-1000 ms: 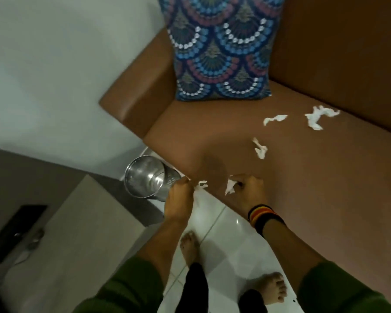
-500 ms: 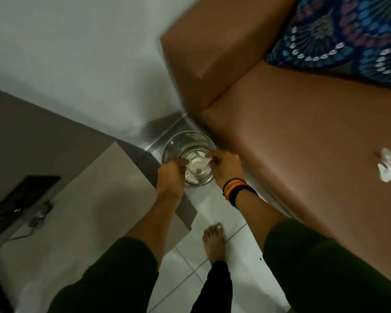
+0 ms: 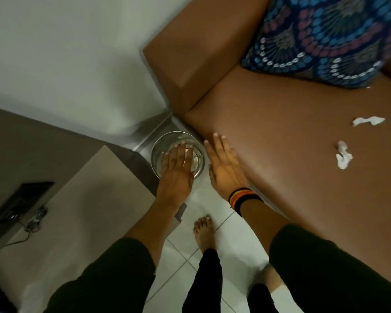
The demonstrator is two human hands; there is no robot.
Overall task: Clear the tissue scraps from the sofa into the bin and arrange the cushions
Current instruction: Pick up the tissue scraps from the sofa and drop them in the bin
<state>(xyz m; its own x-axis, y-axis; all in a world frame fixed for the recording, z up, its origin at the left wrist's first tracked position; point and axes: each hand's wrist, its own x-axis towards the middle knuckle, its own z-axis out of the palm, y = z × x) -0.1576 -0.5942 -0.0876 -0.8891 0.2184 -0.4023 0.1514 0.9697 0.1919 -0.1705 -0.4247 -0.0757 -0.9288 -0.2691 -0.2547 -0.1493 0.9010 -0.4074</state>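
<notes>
A round metal bin (image 3: 165,141) stands on the floor at the sofa's front left corner, with white tissue inside. My left hand (image 3: 177,171) hovers flat over the bin, fingers spread and empty. My right hand (image 3: 224,164) is open beside the bin, at the edge of the brown sofa seat (image 3: 291,166), with a striped band on the wrist. Two white tissue scraps lie on the seat to the right: one crumpled (image 3: 343,158), one longer (image 3: 368,120). A blue patterned cushion (image 3: 325,39) leans in the sofa's back corner.
The sofa armrest (image 3: 194,57) rises just behind the bin. A low pale table (image 3: 77,211) with a dark device and a cable on it stands at the left. My bare feet are on white floor tiles (image 3: 215,199) between table and sofa.
One second ago my left hand held the bin at the seat edge and my right pinched a scrap. Since then the bin reached the floor, the scrap dropped in, and both hands opened.
</notes>
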